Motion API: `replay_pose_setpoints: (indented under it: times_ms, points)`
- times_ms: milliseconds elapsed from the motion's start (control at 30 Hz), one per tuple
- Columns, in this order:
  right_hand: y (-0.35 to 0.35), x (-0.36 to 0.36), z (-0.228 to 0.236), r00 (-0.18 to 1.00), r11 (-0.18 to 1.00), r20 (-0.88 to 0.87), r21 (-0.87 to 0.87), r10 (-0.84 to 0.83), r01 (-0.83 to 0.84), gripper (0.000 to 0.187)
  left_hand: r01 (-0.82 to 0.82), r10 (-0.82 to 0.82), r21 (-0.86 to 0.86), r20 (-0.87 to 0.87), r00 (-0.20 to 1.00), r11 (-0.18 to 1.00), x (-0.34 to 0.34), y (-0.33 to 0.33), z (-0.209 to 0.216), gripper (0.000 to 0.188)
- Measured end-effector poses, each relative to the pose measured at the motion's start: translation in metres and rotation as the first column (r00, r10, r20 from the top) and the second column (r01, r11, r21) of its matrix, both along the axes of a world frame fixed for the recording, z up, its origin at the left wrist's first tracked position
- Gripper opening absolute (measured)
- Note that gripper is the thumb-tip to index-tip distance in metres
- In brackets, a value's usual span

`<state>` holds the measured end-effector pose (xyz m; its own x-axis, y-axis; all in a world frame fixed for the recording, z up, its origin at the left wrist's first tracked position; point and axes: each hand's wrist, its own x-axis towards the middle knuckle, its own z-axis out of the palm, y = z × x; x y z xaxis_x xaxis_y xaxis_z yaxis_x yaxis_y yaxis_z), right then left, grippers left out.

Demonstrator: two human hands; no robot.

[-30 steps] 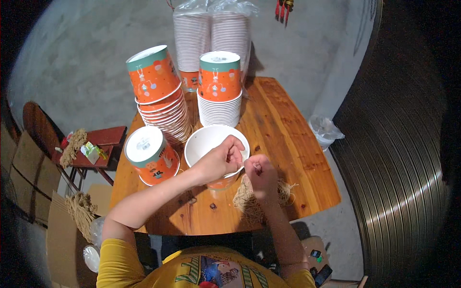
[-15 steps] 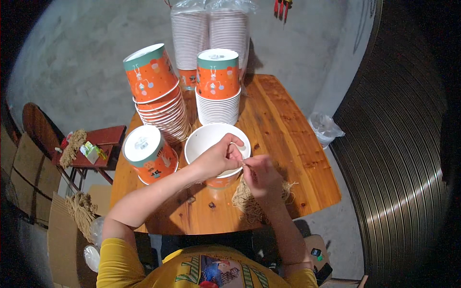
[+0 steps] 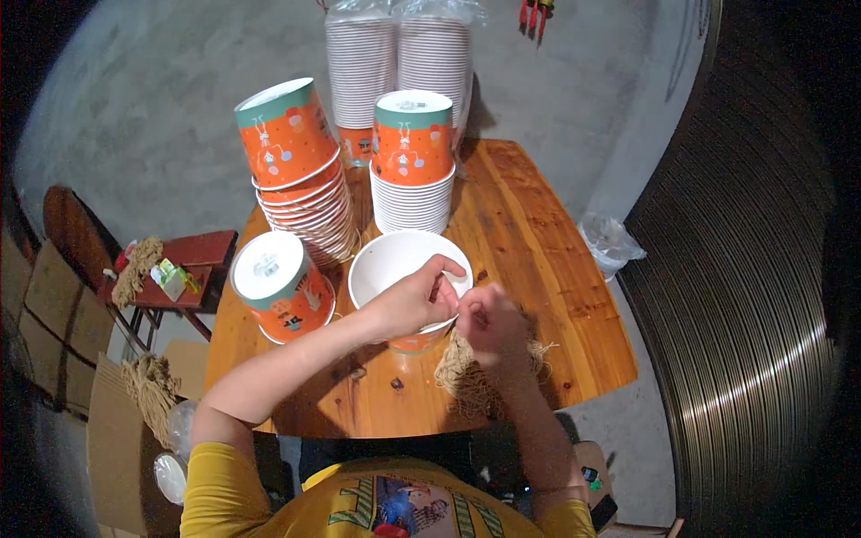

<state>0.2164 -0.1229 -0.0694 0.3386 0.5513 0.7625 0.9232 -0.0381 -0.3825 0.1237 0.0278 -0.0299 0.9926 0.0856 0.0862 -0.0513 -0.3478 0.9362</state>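
Observation:
A paper bucket [image 3: 386, 260], white inside and orange outside, stands upright with its mouth up near the front of the table. Over its near right rim reaches my left hand [image 3: 417, 300], thumb and forefinger bent together at the right side. Touching or nearly touching them is my right hand [image 3: 493, 323], its fingers pinched close. What lies between the fingertips is too small to make out. A loose bundle of beige string [image 3: 471, 381] lies on the table, partly hidden by my right hand. Left of my left hand, an orange and green bucket [image 3: 285, 296] stands upside down.
Behind stand a leaning stack of upturned buckets [image 3: 300, 184], a straighter stack [image 3: 413, 170], and tall plastic-wrapped stacks [image 3: 363, 72]. The wooden table [image 3: 538, 269] has a curved right edge. A red stool [image 3: 193, 260] with string is at left; a bagged bin [image 3: 610, 242] at right.
My right hand has turned slightly and its fingers have drawn in closer beside my left fingertips. My left hand has barely moved; the whole view has shifted a little.

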Motion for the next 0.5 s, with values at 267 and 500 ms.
replay_pose_setpoints:
  times_ms: [267, 500]
  points:
    - [-0.002, 0.014, -0.022, 0.422, 0.931, -0.847, 0.208, 0.325, -0.3, 0.008, -0.079, 0.078, 0.107, 0.006, 0.997, 0.991, 0.0, 0.001, -0.01, 0.03]
    - [-0.007, 0.008, -0.019, 0.455, 0.943, -0.837, 0.194, 0.303, -0.271, 0.007, -0.113, 0.101, 0.299, 0.055, 0.993, 0.948, -0.003, -0.006, -0.002, 0.009]
